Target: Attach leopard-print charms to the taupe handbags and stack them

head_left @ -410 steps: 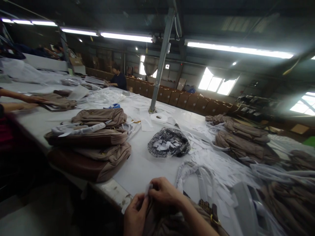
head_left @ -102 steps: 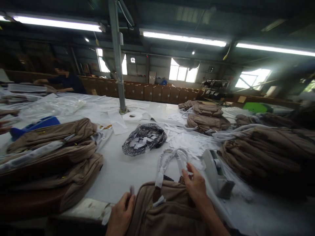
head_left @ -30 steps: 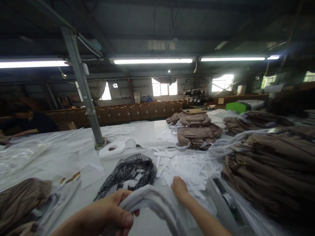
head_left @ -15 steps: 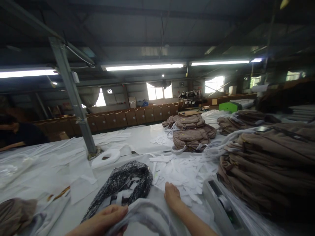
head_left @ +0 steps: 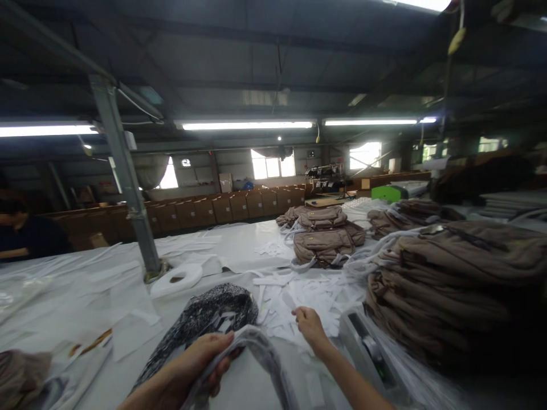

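Observation:
My left hand [head_left: 209, 356] is closed around a curved bag strap [head_left: 260, 341] wrapped in whitish translucent material. The strap arches up from the grip and drops toward the bottom of the view. My right hand [head_left: 311, 326] pinches a small white strip [head_left: 289, 300] that sticks out past the fingertips, over a loose heap of white strips [head_left: 320, 293]. Beyond the left hand lies a black-and-white speckled bag [head_left: 209, 302], partly hidden by that hand. Just right of my right forearm stands a grey tape dispenser [head_left: 367, 353].
Brown backpacks [head_left: 444, 279] are stacked high at right, with more brown backpacks [head_left: 322, 245] farther back. A metal post [head_left: 128, 182] rises from the table beside a white roll [head_left: 177, 279]. Brown fabric [head_left: 21, 370] lies at lower left. A person [head_left: 29, 230] is at far left.
My right hand has lifted slightly and now has a white strip in its fingertips. My left hand has come up a little with the wrapped strap. The view has tilted slightly upward.

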The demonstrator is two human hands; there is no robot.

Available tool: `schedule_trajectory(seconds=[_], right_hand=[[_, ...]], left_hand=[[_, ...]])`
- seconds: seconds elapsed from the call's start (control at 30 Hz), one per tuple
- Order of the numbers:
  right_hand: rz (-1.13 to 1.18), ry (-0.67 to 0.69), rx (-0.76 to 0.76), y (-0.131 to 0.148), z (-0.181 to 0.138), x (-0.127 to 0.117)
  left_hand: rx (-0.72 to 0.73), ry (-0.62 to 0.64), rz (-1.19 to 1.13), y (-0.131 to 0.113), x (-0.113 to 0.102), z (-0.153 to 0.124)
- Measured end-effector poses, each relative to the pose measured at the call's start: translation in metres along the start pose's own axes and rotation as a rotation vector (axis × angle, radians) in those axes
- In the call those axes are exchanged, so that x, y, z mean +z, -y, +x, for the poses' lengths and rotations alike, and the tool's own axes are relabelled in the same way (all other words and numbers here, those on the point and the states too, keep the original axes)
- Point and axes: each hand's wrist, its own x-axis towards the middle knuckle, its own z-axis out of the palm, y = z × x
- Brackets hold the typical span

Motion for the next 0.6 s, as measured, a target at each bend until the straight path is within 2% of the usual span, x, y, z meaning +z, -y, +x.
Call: schedule_trajectory(seconds=[0.17,0.33,0.4,0.5,0.6], right_hand=[[0.206,0.034,0.002,0.042,-0.033,-0.028],[0.439,0.184,-0.054,0.083,-0.107,-0.042],[0.527,0.294,-0.006,0.088,-0.139,-0.037],[0.557,0.448,0.200,0.090,-0.176,-0.017],[0.727,0.383,0.338,0.104,-0.189,0.002]], left_hand=[[-0.003,-0.020,0.033,-0.005,0.007,-0.005],[0.033,-0.042,0.038,-0.004,0.005,-0.011],[0.064,-0.034,0.051,-0.005,0.007,-0.014],[0.126,0.013,0.082,-0.011,0.016,-0.025],[0.180,0.091,0.126,-0.017,0.030,-0.045]])
